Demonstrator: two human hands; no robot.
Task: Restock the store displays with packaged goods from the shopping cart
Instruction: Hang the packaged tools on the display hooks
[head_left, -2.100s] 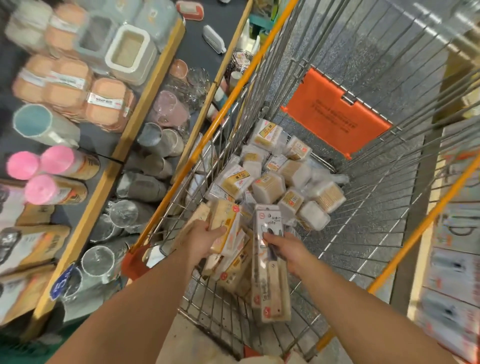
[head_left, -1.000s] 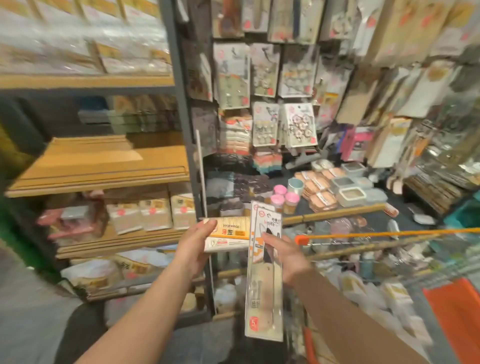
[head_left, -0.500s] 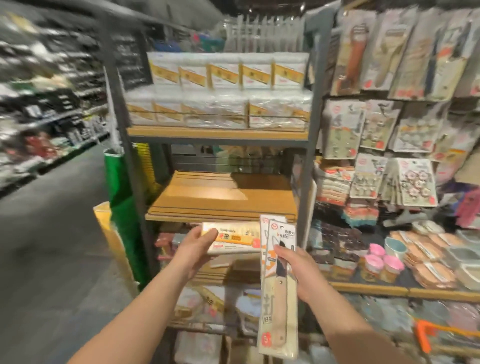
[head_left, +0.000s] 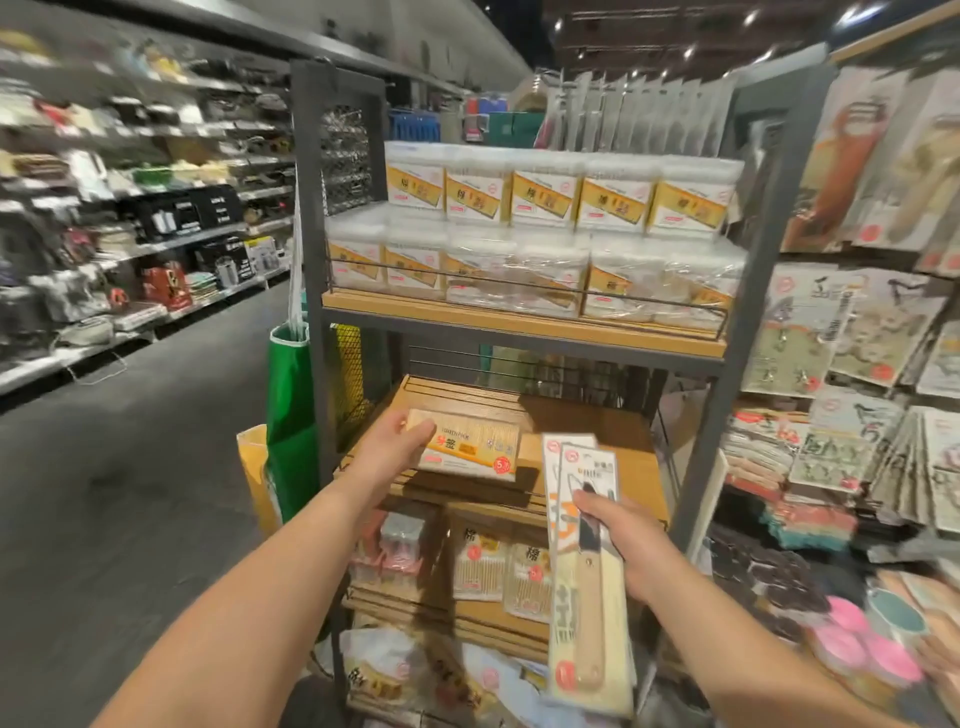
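Note:
My left hand (head_left: 390, 446) grips a flat toothpick pack (head_left: 474, 449) with an orange label by its left end, holding it just above the bare wooden middle shelf (head_left: 571, 415) of a metal-framed rack (head_left: 311, 260). My right hand (head_left: 621, 535) pinches two long carded knife packs (head_left: 587, 571) that hang down in front of the rack's lower shelves. The shopping cart is out of view.
The rack's top shelf holds clear boxes with yellow labels (head_left: 540, 228). Lower shelves carry packs of wooden sticks (head_left: 498, 566). Hanging carded goods (head_left: 852, 338) fill the wall at right. A green bag (head_left: 291, 415) hangs left of the rack; the aisle floor (head_left: 130, 467) opens leftward.
I have turned from the cart to face the rack. My left hand has carried the toothpick pack up and forward over the middle shelf; my right hand still holds the knife packs.

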